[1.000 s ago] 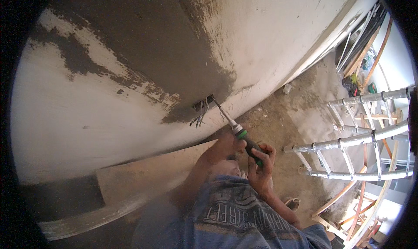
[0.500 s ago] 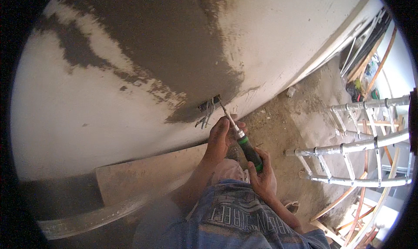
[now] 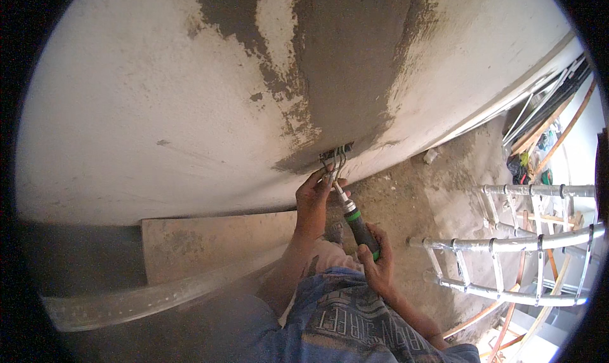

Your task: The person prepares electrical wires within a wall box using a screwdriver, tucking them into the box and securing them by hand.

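Note:
A small dark electrical box (image 3: 328, 154) is set into the wall, with several thin wires (image 3: 342, 162) hanging out of it. My left hand (image 3: 310, 201) is just below the box, its fingers closed at the wires. My right hand (image 3: 379, 266) grips the dark handle of a screwdriver (image 3: 360, 228) with green bands. Its metal shaft points up toward the box and passes beside my left fingers. Wires and fingers hide the screwdriver's tip, so I cannot tell whether it touches anything.
The pale wall (image 3: 152, 134) carries a broad grey plaster patch (image 3: 346, 58) above the box. A board (image 3: 216, 242) leans along its foot at left. Metal ladders (image 3: 507, 244) stand at right on the dusty floor (image 3: 393, 204), with timber and pipes (image 3: 539, 118) beyond.
My view has shifted, so the box sits farther right. My left fingers have moved up from beside the screwdriver shaft to the wires. The right hand still holds the screwdriver, its tip now behind the wires.

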Tool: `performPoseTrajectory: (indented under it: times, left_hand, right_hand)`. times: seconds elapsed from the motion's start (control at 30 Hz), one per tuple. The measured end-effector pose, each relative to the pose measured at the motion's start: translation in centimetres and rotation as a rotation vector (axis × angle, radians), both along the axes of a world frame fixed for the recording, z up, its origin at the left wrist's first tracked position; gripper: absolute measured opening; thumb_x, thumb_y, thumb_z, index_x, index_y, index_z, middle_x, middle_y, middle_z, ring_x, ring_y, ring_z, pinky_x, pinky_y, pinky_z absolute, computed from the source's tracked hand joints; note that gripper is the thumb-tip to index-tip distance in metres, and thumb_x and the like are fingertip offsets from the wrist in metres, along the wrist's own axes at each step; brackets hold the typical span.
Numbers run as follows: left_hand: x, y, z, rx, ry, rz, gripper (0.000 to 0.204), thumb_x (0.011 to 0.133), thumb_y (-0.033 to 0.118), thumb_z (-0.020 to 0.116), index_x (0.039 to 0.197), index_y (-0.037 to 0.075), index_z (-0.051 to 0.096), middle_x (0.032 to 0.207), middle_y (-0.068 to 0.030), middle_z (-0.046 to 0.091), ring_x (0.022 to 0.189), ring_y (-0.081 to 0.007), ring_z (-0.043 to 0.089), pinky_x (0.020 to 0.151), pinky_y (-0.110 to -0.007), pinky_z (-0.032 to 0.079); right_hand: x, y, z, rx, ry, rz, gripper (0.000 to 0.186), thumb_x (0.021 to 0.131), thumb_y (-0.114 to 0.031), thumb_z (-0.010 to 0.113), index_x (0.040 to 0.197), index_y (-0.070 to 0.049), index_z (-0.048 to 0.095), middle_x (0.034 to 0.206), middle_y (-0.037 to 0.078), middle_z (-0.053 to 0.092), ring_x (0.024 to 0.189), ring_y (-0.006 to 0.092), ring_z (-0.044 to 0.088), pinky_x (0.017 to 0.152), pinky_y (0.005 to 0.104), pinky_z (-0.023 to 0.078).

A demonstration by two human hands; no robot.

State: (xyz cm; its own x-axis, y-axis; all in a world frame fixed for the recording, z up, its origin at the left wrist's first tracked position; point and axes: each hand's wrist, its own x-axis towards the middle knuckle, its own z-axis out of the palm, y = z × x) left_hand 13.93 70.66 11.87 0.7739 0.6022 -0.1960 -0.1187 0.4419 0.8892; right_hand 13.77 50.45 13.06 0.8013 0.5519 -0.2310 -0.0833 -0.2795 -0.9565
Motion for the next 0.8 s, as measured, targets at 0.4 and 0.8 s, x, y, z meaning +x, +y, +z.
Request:
performPoseTrajectory:
  times: [0.4,0.8]
  left_hand:
    - [0.1,0.6,1.1,-0.102,0.077,-0.019,0.037,0.094,0.021,0.056,0.127,0.005,0.052,0.095,-0.0163,0.067,0.076,-0.0228,0.068,0.068,-0.034,0.058]
    - [0.4,0.4,1.2,-0.08,0.142,-0.006,0.026,0.092,0.02,0.058,0.111,0.001,0.054,0.088,-0.0113,0.065,0.069,-0.0199,0.066,0.063,-0.031,0.058]
  right_hand:
    - [0.1,0.7,-0.2,0.064,0.016,0.001,0.045,0.091,-0.021,0.058,0.128,-0.002,0.042,0.097,0.006,0.051,0.069,0.0095,0.05,0.06,0.0249,0.043]
    - [0.3,1.4,1.3,0.201,0.335,0.028,0.056,0.094,-0.047,0.048,0.133,-0.008,0.039,0.079,0.006,0.056,0.051,0.0131,0.046,0.048,0.0254,0.043]
